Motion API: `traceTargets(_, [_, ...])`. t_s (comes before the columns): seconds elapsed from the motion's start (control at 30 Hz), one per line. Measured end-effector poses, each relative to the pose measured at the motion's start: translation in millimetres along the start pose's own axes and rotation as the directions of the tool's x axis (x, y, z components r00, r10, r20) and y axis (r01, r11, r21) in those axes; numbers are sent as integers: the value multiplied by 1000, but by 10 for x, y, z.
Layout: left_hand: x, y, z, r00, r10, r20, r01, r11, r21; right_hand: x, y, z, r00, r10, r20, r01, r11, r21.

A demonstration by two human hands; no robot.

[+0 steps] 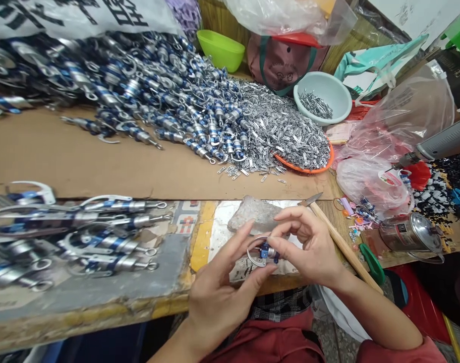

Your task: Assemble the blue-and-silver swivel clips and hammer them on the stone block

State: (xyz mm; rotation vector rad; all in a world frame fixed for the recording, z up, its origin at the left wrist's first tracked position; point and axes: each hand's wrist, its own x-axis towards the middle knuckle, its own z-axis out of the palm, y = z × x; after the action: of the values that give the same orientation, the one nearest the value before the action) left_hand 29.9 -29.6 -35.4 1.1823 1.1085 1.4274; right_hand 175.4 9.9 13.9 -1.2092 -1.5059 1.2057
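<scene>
Above the table's front edge, a blue-and-silver metal fitting with curved arms (pixel 263 253) is held between both hands. My left hand (pixel 224 287) curls around its left side, thumb below and fingers above. My right hand (pixel 309 247) pinches its right end between thumb and fingertips, covering part of it. Just behind the fingers lies a rough grey stone block (pixel 252 214). To the right, a hammer with a wooden handle (pixel 341 244) points toward me, its metal head (pixel 311 199) beside my right fingers.
Several similar fittings (pixel 112 239) lie at left, with a large heap (pixel 158 96) behind. Small metal plates (pixel 283 126) spill around an orange tray (pixel 321 170). A pale bowl (pixel 341 91) holds metal pins. An electric screwdriver (pixel 438 141), a steel mug (pixel 407 234) and plastic bags (pixel 369 184) crowd the right.
</scene>
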Motion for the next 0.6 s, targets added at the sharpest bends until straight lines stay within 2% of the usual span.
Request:
traceTargets(0.07, [-32,15,87,997,-37,-69,32,997,-72,-16,-17,3,999,34,14,-33,999,-13])
traceTargets(0.13, [-37,66,158,980,-152,-126,131,978,-161,-43,-41,3,998,47,33,-45,996,-71])
traceTargets(0.23, [-14,136,195,908,-375,-184,310,900,-305,-9,-70,-53,993,22,120,11,964,-267])
traceTargets(0.3, [14,147,181,858,-491,-154,407,830,-381,131,-46,-147,988,-61,144,117,899,-422])
traceTargets(0.33, [29,145,172,838,-528,-137,442,804,-396,237,-11,-206,984,-122,130,172,840,-515])
traceTargets(0.4, [57,141,166,816,-561,-138,472,786,-400,487,102,-326,967,-234,98,229,637,-737])
traceTargets(0.47, [73,154,185,810,-556,-184,460,799,-389,719,243,-409,973,-171,156,213,398,-892])
traceTargets(0.5, [75,166,202,810,-551,-202,452,805,-383,806,310,-427,976,-121,180,211,321,-924])
traceTargets(0.53, [75,179,220,811,-546,-211,448,810,-378,870,368,-429,976,-82,200,215,277,-937])
traceTargets(0.6, [68,196,251,816,-536,-215,441,819,-366,940,448,-401,974,-60,218,226,259,-939])
